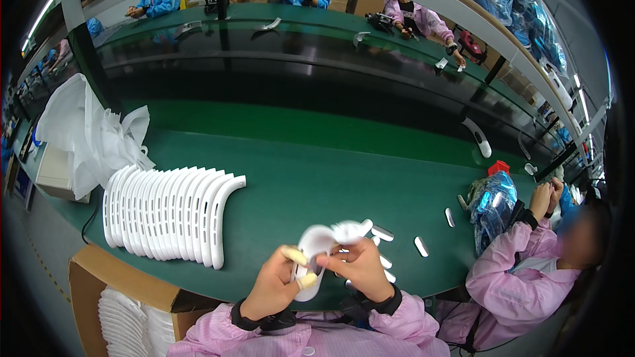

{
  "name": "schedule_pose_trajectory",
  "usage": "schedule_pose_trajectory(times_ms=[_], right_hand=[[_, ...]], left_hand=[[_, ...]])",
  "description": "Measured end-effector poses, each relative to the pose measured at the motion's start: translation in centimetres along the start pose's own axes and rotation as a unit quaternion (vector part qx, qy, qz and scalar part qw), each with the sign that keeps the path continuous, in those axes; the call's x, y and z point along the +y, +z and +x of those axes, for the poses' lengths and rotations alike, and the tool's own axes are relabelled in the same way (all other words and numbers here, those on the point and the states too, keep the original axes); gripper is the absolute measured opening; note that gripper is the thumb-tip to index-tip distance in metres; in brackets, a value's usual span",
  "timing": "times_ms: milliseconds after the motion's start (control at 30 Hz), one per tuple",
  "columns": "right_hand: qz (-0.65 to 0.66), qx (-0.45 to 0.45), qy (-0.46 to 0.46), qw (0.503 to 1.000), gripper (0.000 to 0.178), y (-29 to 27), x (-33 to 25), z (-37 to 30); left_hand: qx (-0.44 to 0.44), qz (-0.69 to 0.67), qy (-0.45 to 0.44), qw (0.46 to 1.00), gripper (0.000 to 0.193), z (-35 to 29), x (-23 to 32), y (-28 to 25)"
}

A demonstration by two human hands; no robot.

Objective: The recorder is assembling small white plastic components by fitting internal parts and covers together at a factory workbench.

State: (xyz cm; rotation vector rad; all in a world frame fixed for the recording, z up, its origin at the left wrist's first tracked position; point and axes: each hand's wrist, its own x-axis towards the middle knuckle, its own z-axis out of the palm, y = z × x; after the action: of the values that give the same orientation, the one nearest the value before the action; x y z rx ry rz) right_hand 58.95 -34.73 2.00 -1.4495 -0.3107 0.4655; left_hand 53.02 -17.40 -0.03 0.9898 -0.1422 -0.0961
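My left hand [278,285], with pale yellow finger covers on two fingertips, is closed around a white curved plastic part [309,288] above the table's front edge. Against the inner side of that part, my right hand [362,270] is pinched, thumb toward the left. What lies between its fingers is hidden. A blurred white shape [349,230] shows just above the right hand; I cannot tell whether it belongs to the same part. Beside and beyond the right hand lie several small oval white-and-grey pieces [421,246].
A row of similar white curved parts [173,215] stands at left. Behind it are white wrapping sheets [86,132]; below, an open cardboard box [126,276]. A co-worker [522,264] sits at right near a plastic bag [493,205]. A dark conveyor belt [297,82] runs behind the green table [291,178].
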Motion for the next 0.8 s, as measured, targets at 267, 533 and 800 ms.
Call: schedule_pose_trajectory(times_ms=[267,533,800], right_hand=[[0.149,-0.042,0.142,0.978,0.031,-2.3,1.2,3.3],[-0.187,0.251,-0.077,0.947,0.037,-11.2,2.0,9.7],[-0.586,-0.004,-0.040,0.810,0.025,-10.6,1.0,3.1]], left_hand=[[0.184,0.525,0.117,0.822,0.039,2.2,2.3,-3.8],[0.314,0.755,0.017,0.575,0.057,0.6,3.6,-7.9],[0.287,0.761,0.031,0.581,0.042,0.9,4.1,-5.7]])
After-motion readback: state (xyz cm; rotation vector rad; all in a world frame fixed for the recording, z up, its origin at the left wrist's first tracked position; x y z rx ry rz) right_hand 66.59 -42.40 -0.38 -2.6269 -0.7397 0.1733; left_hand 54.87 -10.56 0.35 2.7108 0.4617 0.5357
